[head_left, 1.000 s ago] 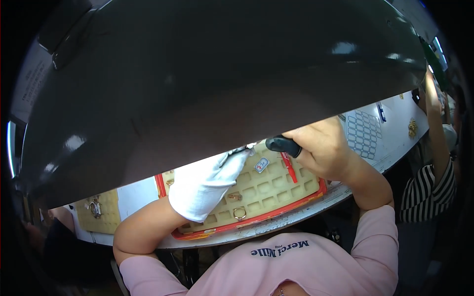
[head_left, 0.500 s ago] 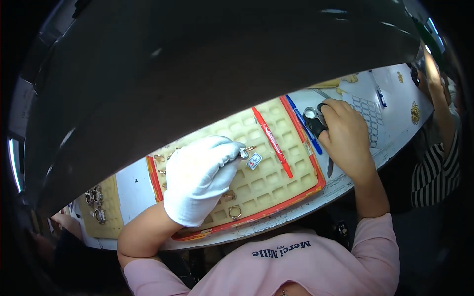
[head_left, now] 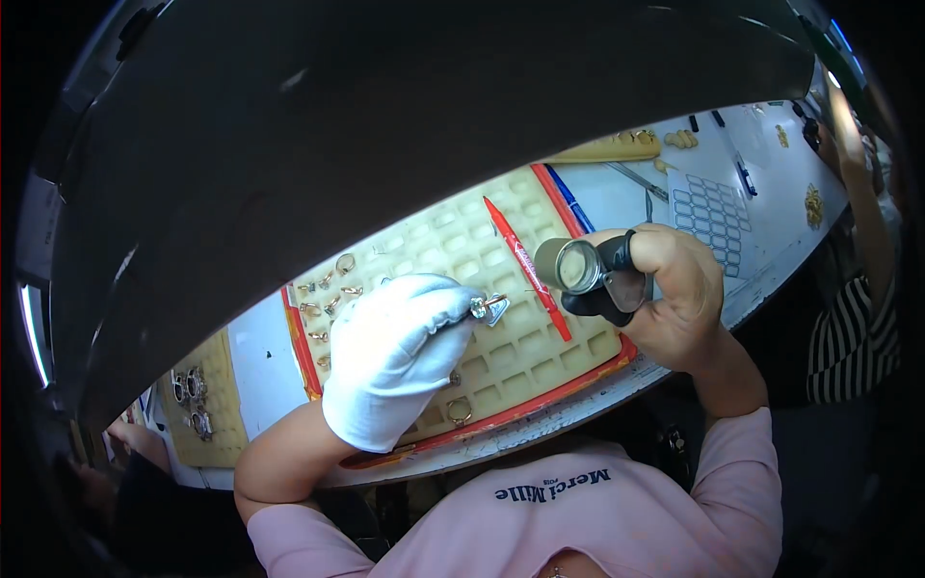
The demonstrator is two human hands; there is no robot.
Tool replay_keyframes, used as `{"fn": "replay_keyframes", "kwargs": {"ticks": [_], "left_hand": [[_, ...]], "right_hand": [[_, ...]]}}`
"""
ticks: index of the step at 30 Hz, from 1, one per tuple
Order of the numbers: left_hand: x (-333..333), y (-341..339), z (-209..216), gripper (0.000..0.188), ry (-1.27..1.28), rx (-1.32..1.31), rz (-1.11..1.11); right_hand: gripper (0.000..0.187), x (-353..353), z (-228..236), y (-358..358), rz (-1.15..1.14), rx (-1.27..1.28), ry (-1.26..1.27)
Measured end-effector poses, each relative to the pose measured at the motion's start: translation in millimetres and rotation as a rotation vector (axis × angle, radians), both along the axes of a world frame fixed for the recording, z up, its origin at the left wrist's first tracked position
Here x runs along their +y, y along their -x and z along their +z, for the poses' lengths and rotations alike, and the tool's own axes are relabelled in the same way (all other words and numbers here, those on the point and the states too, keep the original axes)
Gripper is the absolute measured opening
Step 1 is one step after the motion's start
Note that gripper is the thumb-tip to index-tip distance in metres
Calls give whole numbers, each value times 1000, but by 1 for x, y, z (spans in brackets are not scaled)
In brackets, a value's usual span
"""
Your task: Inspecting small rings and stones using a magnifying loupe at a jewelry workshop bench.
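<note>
My left hand [head_left: 400,352], in a white glove, pinches a gold-coloured ring with a clear stone [head_left: 479,307] above a tray. A small paper tag [head_left: 497,310] shows right beside the ring; whether it is tied on I cannot tell. My bare right hand [head_left: 679,294] is closed around a jeweller's loupe [head_left: 576,268], its round lens swung out of a dark case and raised over the tray's right edge. The cream tray [head_left: 501,361] has rows of square pockets and a red rim. Several rings [head_left: 330,305] sit at its left side, and another ring [head_left: 460,412] near its front.
A red marker [head_left: 528,268] lies across the tray; a blue pen [head_left: 568,197] rests along its right edge. Tweezers [head_left: 638,181], a label sheet [head_left: 711,220] and gold pieces [head_left: 814,206] are farther right. Another tray [head_left: 217,414] stands at left. A dark hood [head_left: 385,144] overhangs the table.
My right hand has moved the loupe left and nearer, over the tray's edge, with its lens now facing up. The left hand with the ring has barely shifted.
</note>
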State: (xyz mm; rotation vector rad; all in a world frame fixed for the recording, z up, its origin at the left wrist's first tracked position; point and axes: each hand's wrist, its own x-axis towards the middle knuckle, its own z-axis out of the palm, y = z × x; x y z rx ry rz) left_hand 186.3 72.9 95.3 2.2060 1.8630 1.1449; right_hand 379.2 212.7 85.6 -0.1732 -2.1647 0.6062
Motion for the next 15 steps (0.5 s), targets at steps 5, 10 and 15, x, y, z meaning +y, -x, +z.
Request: {"fn": "replay_keyframes", "kwargs": {"ticks": [5,10,15], "left_hand": [[-2,-2,-4,22,-12,-44,3],[-2,1,-8,27,-32,-71,-63],[-2,0,-5,28,-13,-41,-73]], "right_hand": [[33,-6,-6,11,212,-7,-204],[30,-7,-10,12,226,62,-231],[21,-12,-7,13,249,65,-179]]}}
